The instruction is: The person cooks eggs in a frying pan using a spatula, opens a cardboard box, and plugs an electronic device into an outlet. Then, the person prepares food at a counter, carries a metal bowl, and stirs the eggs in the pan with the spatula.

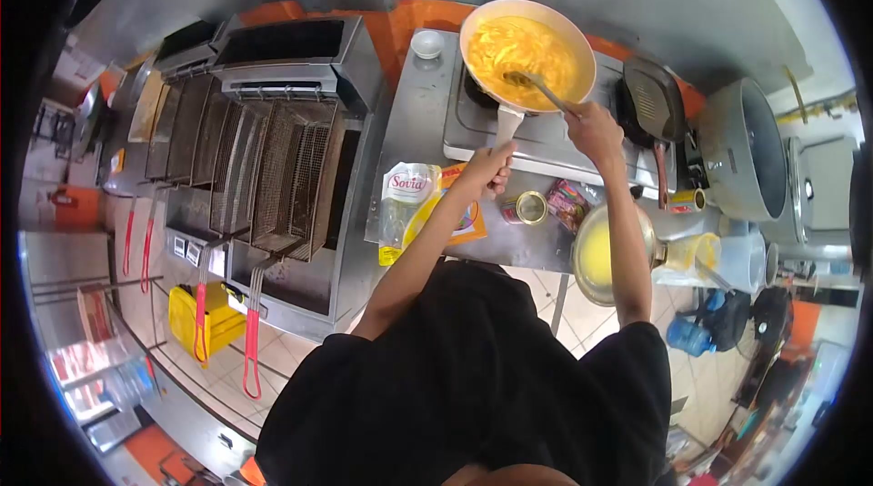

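Note:
My left hand is closed around the pale handle of a frying pan, which sits tilted over the stove. Thick, creamy yellow food covers the pan's bottom. In my right hand is the handle of a spoon, its head partly sunk in the food near the pan's front side. Below my right forearm lies a round metal bowl with a smooth yellow mixture in it. An opened tin can stands between my arms.
A Sovia pouch lies by my left forearm, and a small white bowl stands behind it. Right of the pan are a ridged grill pan and a large pot. Fryer baskets with protruding red handles are at left.

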The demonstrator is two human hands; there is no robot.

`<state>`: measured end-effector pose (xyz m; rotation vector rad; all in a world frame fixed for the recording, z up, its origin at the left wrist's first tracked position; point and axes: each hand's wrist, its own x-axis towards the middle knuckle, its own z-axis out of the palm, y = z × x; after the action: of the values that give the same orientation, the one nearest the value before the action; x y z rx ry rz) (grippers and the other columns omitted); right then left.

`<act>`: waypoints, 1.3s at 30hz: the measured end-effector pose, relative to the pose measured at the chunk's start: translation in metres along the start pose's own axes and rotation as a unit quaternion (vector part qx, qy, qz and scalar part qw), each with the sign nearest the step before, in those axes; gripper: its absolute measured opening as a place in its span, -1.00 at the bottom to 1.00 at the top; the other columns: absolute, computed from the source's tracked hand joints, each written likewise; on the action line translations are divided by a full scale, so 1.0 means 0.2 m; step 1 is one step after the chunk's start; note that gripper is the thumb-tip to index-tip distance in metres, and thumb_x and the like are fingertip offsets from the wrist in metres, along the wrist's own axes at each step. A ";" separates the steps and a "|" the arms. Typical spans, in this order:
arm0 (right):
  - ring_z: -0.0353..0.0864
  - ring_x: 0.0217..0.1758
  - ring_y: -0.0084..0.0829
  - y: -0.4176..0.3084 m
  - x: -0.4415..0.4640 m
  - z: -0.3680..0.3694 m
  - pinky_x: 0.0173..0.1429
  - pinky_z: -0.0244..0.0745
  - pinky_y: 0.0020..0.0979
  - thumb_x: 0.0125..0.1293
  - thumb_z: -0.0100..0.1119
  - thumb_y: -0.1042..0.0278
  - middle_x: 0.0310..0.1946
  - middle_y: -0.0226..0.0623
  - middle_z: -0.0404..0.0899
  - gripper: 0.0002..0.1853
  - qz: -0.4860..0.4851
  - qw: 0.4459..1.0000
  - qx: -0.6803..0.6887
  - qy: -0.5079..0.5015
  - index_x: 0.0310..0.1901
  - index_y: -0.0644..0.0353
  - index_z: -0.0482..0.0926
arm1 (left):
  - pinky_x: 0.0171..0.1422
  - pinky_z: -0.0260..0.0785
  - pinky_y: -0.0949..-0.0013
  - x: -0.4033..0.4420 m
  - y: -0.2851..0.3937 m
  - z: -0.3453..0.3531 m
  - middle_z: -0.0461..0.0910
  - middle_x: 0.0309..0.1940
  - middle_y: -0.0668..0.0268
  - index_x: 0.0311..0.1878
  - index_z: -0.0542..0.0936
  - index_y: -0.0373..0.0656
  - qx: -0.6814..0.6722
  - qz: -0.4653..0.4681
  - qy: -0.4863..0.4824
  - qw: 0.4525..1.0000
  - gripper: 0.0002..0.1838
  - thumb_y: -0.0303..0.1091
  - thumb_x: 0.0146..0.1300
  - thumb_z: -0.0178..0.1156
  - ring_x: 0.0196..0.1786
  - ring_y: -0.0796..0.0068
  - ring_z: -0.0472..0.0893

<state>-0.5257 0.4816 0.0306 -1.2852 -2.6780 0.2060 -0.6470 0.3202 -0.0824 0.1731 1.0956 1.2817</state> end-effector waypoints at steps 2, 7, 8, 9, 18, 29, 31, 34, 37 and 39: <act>0.64 -0.27 -0.02 -0.01 -0.05 -0.09 -0.20 0.52 -0.06 0.18 0.18 0.10 -0.37 -0.10 0.65 -0.76 0.009 0.999 0.013 0.037 -0.18 -0.07 0.69 | -0.66 0.05 0.52 -0.01 0.03 0.01 0.18 -0.73 0.58 -0.41 0.33 -0.07 0.002 0.013 -0.003 1.000 -0.58 0.06 0.24 0.22 -0.73 0.73 0.19; 0.65 -0.27 -0.04 -0.09 -0.17 -0.27 -0.21 0.52 -0.06 0.18 0.17 0.12 -0.38 -0.13 0.66 -0.78 0.017 0.999 0.023 0.028 -0.19 -0.08 0.70 | -0.64 0.07 0.52 -0.04 0.05 0.02 0.21 -0.71 0.57 -0.39 0.35 -0.07 -0.005 0.011 -0.005 1.000 -0.60 0.04 0.25 0.22 -0.72 0.74 0.19; 0.65 -0.26 -0.03 -0.06 -0.15 -0.20 -0.20 0.52 -0.06 0.18 0.17 0.12 -0.38 -0.11 0.66 -0.78 0.015 1.000 0.004 0.019 -0.19 -0.08 0.70 | -0.64 0.06 0.52 -0.04 0.04 0.02 0.22 -0.71 0.57 -0.39 0.35 -0.07 -0.004 0.011 -0.007 1.000 -0.60 0.04 0.25 0.22 -0.72 0.74 0.19; 0.65 -0.26 -0.02 -0.02 -0.11 -0.05 -0.20 0.51 -0.06 0.19 0.16 0.12 -0.38 -0.10 0.65 -0.77 0.014 1.000 -0.015 0.009 -0.18 -0.07 0.69 | -0.63 0.06 0.53 -0.04 0.04 0.02 0.22 -0.71 0.57 -0.39 0.35 -0.07 -0.004 0.005 -0.007 1.000 -0.60 0.04 0.25 0.22 -0.72 0.74 0.19; 0.63 -0.18 -0.02 -0.01 -0.19 -0.15 -0.10 0.50 -0.05 0.20 0.16 0.13 -0.29 -0.07 0.65 -0.73 0.036 0.997 0.054 0.036 -0.08 -0.14 0.67 | -0.63 0.14 0.49 -0.03 0.02 0.00 0.27 -0.71 0.52 -0.36 0.36 -0.10 -0.011 0.026 -0.012 1.000 -0.60 0.04 0.28 0.18 -0.73 0.70 0.23; 0.60 -0.27 -0.26 0.18 -0.15 0.19 -0.17 0.46 -0.34 0.19 0.28 0.14 -0.34 0.00 0.61 -0.45 0.004 0.992 0.123 0.008 0.14 0.32 0.50 | -0.59 0.35 0.42 -0.02 -0.07 -0.10 0.54 -0.62 0.29 -0.37 0.55 -0.25 0.114 0.173 0.045 0.977 -0.47 0.15 0.20 0.19 -0.62 0.52 0.54; 0.58 -0.29 -0.39 0.23 -0.13 0.17 -0.19 0.45 -0.37 0.25 0.26 0.16 -0.33 -0.08 0.61 -0.48 -0.026 0.982 0.172 0.077 0.16 0.30 0.49 | -0.47 0.36 0.43 -0.01 -0.09 -0.16 0.57 -0.61 0.28 -0.43 0.58 -0.26 0.165 0.162 0.067 0.971 -0.45 0.16 0.20 0.18 -0.53 0.52 0.57; 0.55 -0.26 -0.46 0.21 -0.16 0.01 -0.15 0.44 -0.39 0.32 0.21 0.19 -0.28 -0.17 0.61 -0.54 -0.012 0.940 0.288 0.183 0.16 0.27 0.49 | -0.32 0.40 0.40 -0.14 -0.03 -0.22 0.61 -0.52 0.22 -0.45 0.58 -0.30 0.265 0.221 0.164 0.924 -0.43 0.14 0.25 0.16 -0.41 0.48 0.60; 0.52 -0.27 -0.49 -0.01 -0.40 -0.26 -0.10 0.43 -0.40 0.37 0.14 0.18 -0.29 -0.26 0.59 -0.60 0.013 0.871 0.389 0.298 0.13 0.24 0.52 | -0.24 0.40 0.37 -0.35 0.06 -0.22 0.59 -0.50 0.21 -0.43 0.58 -0.33 0.256 0.389 0.307 0.830 -0.47 0.05 0.33 0.10 -0.37 0.45 0.57; 0.49 -0.30 -0.49 -0.11 -0.55 -0.34 -0.06 0.41 -0.42 0.41 0.09 0.15 -0.33 -0.28 0.57 -0.63 0.069 0.811 0.456 0.360 0.09 0.22 0.55 | -0.21 0.40 0.33 -0.60 0.22 -0.15 0.55 -0.54 0.22 -0.42 0.57 -0.36 0.179 0.507 0.285 0.794 -0.50 -0.01 0.36 0.07 -0.40 0.42 0.53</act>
<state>-0.4608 0.3850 0.0908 -0.9291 -1.4862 0.7372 -0.6848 0.2236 -0.0033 0.7854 1.8934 2.1483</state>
